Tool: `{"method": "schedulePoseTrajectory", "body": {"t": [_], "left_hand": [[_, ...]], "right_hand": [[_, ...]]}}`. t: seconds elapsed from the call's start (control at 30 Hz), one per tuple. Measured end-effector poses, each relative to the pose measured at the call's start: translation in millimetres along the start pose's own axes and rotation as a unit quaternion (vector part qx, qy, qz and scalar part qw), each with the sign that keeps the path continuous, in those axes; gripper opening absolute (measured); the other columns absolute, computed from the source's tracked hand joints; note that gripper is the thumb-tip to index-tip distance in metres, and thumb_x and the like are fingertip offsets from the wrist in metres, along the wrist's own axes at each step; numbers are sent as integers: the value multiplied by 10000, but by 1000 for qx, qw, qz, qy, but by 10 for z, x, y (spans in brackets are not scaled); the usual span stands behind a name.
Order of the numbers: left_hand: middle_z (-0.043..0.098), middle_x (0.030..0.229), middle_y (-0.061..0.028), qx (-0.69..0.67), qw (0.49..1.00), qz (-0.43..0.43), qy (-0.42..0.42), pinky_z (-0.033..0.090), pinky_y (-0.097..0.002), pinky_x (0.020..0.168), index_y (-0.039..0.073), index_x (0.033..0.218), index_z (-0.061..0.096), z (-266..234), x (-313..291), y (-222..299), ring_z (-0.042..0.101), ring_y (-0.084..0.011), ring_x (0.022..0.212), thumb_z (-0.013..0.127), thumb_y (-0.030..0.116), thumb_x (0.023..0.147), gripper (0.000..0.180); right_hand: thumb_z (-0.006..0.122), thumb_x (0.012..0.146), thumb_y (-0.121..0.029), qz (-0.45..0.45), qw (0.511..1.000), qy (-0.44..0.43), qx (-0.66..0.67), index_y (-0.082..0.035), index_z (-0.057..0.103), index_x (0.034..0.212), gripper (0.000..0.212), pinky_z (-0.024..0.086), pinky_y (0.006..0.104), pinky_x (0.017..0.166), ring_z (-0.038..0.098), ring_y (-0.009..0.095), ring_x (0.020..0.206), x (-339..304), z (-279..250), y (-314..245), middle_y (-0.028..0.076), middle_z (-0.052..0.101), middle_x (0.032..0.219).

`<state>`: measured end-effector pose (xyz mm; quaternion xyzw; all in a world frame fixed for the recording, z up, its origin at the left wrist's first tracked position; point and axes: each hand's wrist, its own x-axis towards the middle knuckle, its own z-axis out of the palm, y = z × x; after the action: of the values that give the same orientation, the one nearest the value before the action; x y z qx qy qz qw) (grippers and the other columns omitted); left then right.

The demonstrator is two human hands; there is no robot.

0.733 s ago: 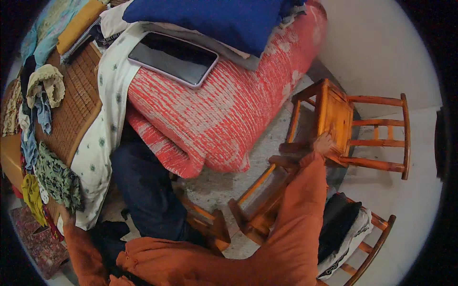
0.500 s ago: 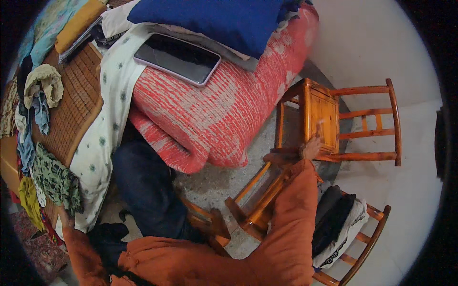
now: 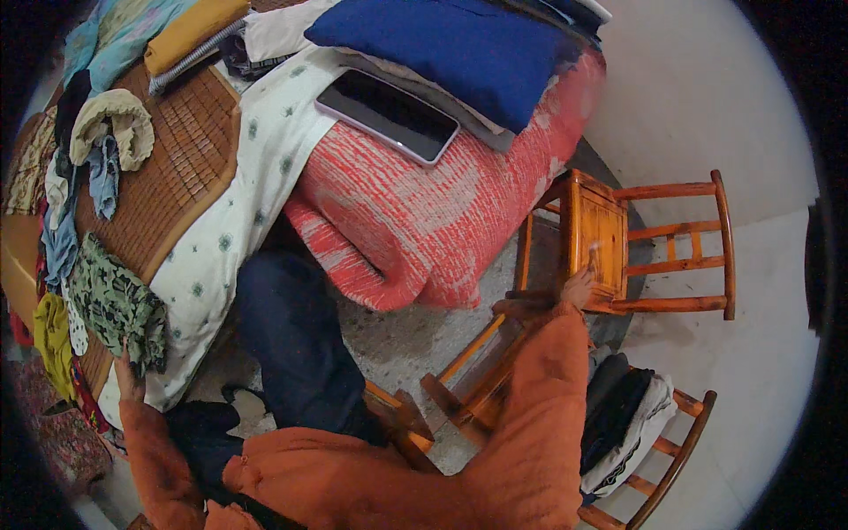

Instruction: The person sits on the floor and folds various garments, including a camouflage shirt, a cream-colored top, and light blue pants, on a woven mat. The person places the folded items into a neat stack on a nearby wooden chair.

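A crumpled green garment [image 3: 119,305] with a dark leafy pattern lies at the left edge of the bed. My left hand [image 3: 131,378] is at its lower end, one digit over the cloth and the rest partly hidden; it looks closed on the edge. On the right, my right hand [image 3: 579,288] rests on the seat of a varnished wooden chair [image 3: 602,216], fingers stretched out and holding nothing. Beside the green garment lie a mustard-yellow cloth [image 3: 55,344] and a small blue denim piece [image 3: 103,177].
A phone [image 3: 389,115] lies on a folded red-and-white blanket [image 3: 397,212], beside a dark blue folded cloth [image 3: 450,53]. A brown woven mat [image 3: 181,146] and white patterned sheet [image 3: 208,261] cover the bed. Folded clothes [image 3: 623,424] sit on another wooden chair [image 3: 680,450] at right.
The whole view has shifted, so the bed and blanket appear farther right. My left hand stays at the green garment's lower end, and my right hand stays on the chair seat.
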<state>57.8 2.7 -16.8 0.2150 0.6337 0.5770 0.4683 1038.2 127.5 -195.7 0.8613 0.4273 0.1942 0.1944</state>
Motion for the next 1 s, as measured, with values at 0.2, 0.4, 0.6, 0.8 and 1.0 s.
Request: {"method": "schedulePoseTrajectory", "body": {"t": [0.2,0.4,0.6,0.8,1.0], "left_hand": [[499,1221,-82,-30,998,-54,12,426,-349,883,81,1288,397,-39,131,12,503,-210,1098,580,199,859,481],[494,1232,-64,76,996,53,-6,368,-356,975,77,1241,472,-83,-7,-47,453,-210,1154,631,77,780,487],[579,1120,-87,-192,979,19,-61,445,-419,899,53,1154,522,1102,-614,420,559,-248,1017,666,194,773,431],[554,1148,-94,-287,945,-106,-116,431,-397,915,21,1182,488,1553,-746,309,536,-228,1043,611,180,824,410],[548,1138,-83,-236,961,-104,-98,460,-351,848,9,1181,473,1707,-1060,144,538,-197,1026,625,119,815,412]], "right_hand": [[496,882,-253,62,989,-65,121,-7,200,1387,635,280,398,1037,287,355,1278,-131,104,-166,237,234,1403],[524,856,-183,81,740,180,643,30,225,1356,621,274,422,1024,314,354,1244,-634,-2347,-1076,232,273,1376],[553,824,-82,-436,547,269,662,18,461,1199,399,368,354,951,509,267,1055,-1996,-4373,-1492,156,530,1136],[550,829,-495,-293,93,-649,696,2,258,1350,777,283,440,1044,345,297,1256,-3626,-4815,-2333,167,349,1353],[588,863,-293,-89,58,-596,796,-87,386,1281,508,390,382,957,486,203,1101,-4011,-5205,-2693,59,491,1213]]}}
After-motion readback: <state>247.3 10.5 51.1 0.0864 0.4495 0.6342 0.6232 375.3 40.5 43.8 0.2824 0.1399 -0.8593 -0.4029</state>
